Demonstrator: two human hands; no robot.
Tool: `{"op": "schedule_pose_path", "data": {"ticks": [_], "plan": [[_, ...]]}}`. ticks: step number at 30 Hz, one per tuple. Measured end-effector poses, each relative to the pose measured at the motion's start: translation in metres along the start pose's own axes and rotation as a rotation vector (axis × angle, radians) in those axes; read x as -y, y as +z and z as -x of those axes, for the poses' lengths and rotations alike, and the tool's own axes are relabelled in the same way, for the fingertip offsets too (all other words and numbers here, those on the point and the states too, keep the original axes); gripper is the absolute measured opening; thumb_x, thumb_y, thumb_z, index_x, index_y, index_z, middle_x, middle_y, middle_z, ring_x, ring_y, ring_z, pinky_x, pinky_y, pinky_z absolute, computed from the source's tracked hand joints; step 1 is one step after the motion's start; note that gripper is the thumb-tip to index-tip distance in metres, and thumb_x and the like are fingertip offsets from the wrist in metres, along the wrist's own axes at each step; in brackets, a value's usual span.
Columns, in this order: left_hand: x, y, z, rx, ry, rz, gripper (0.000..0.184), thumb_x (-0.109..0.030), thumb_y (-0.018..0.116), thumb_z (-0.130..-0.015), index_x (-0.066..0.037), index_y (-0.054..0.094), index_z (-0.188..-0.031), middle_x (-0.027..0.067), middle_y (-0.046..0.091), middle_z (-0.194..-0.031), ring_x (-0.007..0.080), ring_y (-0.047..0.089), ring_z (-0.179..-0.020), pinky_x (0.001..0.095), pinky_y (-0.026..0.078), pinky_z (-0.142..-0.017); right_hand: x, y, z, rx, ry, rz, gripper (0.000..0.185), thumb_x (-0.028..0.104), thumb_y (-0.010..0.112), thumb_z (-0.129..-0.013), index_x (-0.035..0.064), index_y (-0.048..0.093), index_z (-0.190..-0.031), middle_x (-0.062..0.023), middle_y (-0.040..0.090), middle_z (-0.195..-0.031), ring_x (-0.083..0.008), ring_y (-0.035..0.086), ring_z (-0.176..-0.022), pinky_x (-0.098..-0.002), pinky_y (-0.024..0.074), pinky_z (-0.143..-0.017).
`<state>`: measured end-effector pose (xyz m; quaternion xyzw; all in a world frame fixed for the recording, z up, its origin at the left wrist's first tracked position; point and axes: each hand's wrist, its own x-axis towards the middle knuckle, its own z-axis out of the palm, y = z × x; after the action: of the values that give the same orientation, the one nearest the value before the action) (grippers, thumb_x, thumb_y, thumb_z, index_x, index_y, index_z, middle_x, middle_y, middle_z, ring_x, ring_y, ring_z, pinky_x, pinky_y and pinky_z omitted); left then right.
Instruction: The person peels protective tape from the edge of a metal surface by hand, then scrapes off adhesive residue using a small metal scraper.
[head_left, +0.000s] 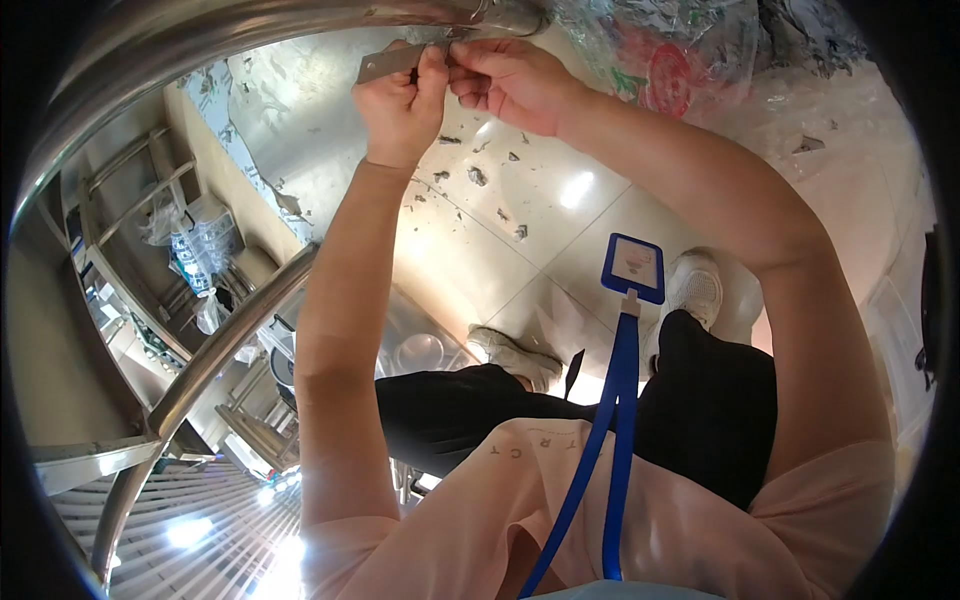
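Observation:
My left hand (402, 112) is closed around a flat grey metal strip (382, 66) with a small hole near its outer end. Beside it, my right hand (515, 85) is closed, its thumb and fingertips pinched at the strip's other end. What the right fingertips hold, if anything, is too small to make out. Both hands are close together, just below a thick metal tube (280, 22). Beneath and left of them lies a shiny metal sheet (290, 105) with peeling, torn film along its edge.
Dark scraps (477, 176) are scattered over the tiled floor (560, 235). Clear plastic bags (690, 60) with red and green print lie at upper right. A metal rail (240, 335) and a rack (130, 190) stand at left. A blue-lanyard badge (634, 268) hangs before me.

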<state>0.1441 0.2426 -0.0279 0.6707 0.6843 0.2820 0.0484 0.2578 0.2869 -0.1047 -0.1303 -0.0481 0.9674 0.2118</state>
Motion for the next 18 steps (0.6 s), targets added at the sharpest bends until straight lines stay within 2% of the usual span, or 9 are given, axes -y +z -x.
{"op": "schedule_pose_path", "data": {"ticks": [2,5,11,14,17,18], "plan": [[0.005,-0.001,0.001,0.023,0.015,0.021,0.022,-0.016,0.058,-0.078,-0.006,0.055,-0.058,0.0086,0.052,-0.051,0.0271,0.049,-0.042,0.0324,0.040,-0.041,-0.003,0.007,0.005,-0.017,0.028,-0.043,0.015,0.016,0.051,-0.087,0.0031,0.058,-0.090,-0.0039,0.060,-0.082,-0.0119,0.055,-0.072,-0.0246,0.0442,-0.066],[-0.002,-0.001,0.000,0.043,0.054,-0.121,0.020,-0.016,0.058,-0.077,-0.006,0.056,-0.060,0.0082,0.053,-0.052,0.0262,0.050,-0.043,0.0319,0.040,-0.041,-0.001,0.005,0.004,-0.061,0.000,-0.039,0.014,0.015,0.052,-0.086,0.0030,0.059,-0.089,-0.0039,0.060,-0.082,-0.0118,0.055,-0.072,-0.0245,0.0436,-0.064],[-0.009,0.004,-0.003,-0.006,0.074,-0.234,0.020,-0.015,0.058,-0.077,-0.007,0.056,-0.059,0.0081,0.052,-0.052,0.0262,0.050,-0.043,0.0317,0.040,-0.040,0.004,0.002,0.003,-0.052,-0.033,-0.018,0.014,0.015,0.053,-0.086,0.0029,0.059,-0.090,-0.0041,0.061,-0.081,-0.0117,0.055,-0.072,-0.0251,0.0434,-0.063],[-0.009,0.003,-0.003,-0.008,0.097,-0.228,0.021,-0.014,0.058,-0.077,-0.007,0.055,-0.057,0.0080,0.052,-0.051,0.0255,0.049,-0.042,0.0316,0.039,-0.040,0.004,-0.002,0.002,-0.046,-0.044,0.021,0.015,0.016,0.053,-0.086,0.0029,0.056,-0.091,-0.0055,0.060,-0.082,-0.0130,0.057,-0.074,-0.0271,0.0457,-0.071],[0.009,0.004,0.003,-0.031,0.013,0.045,0.020,-0.012,0.058,-0.076,-0.006,0.053,-0.057,0.0075,0.051,-0.050,0.0247,0.048,-0.041,0.0311,0.038,-0.039,-0.002,-0.004,-0.001,0.026,-0.009,0.013,0.015,0.016,0.052,-0.086,0.0032,0.056,-0.091,-0.0055,0.060,-0.082,-0.0129,0.057,-0.073,-0.0265,0.0460,-0.069],[0.009,0.004,0.003,-0.032,0.027,0.026,0.020,-0.011,0.058,-0.075,-0.006,0.053,-0.057,0.0075,0.051,-0.050,0.0244,0.048,-0.041,0.0310,0.038,-0.039,-0.003,-0.003,0.000,0.016,-0.001,-0.004,0.015,0.016,0.052,-0.086,0.0031,0.056,-0.091,-0.0056,0.060,-0.082,-0.0130,0.057,-0.074,-0.0264,0.0462,-0.069]]}}
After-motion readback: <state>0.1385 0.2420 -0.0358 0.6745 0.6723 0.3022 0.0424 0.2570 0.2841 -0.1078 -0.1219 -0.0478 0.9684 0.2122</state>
